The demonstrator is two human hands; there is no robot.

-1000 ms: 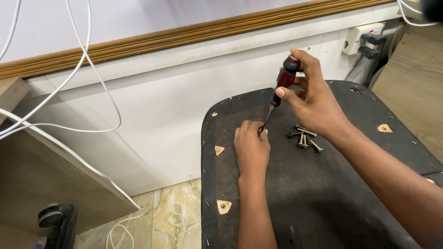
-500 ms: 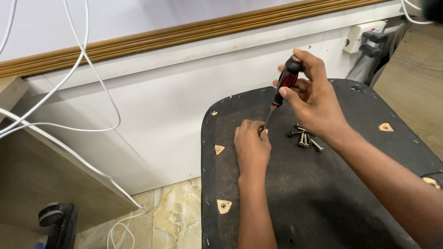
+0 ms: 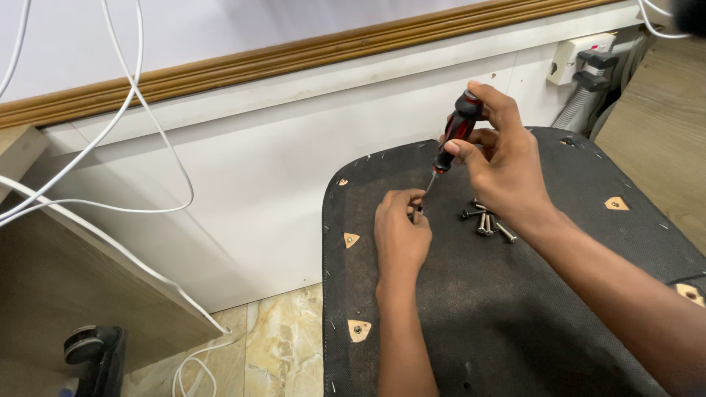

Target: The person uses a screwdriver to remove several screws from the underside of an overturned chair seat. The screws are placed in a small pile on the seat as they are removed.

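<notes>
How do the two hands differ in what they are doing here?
The right hand is raised above the black panel, gripping the red-and-black screwdriver by its handle. The left hand is low on the panel, fingers pinched at the screwdriver's tip; what it pinches is hidden. The right hand is nearer the loose screws; the left hand is farther from them. Both are bare and meet at the same tool.

You are facing a white wall (image 3: 243,184) topped by a wooden moulding (image 3: 294,55). White cables (image 3: 125,110) are hanging at left; marbled floor tiles (image 3: 272,338) are showing below, and a wall socket (image 3: 581,55) is sitting at upper right.
</notes>
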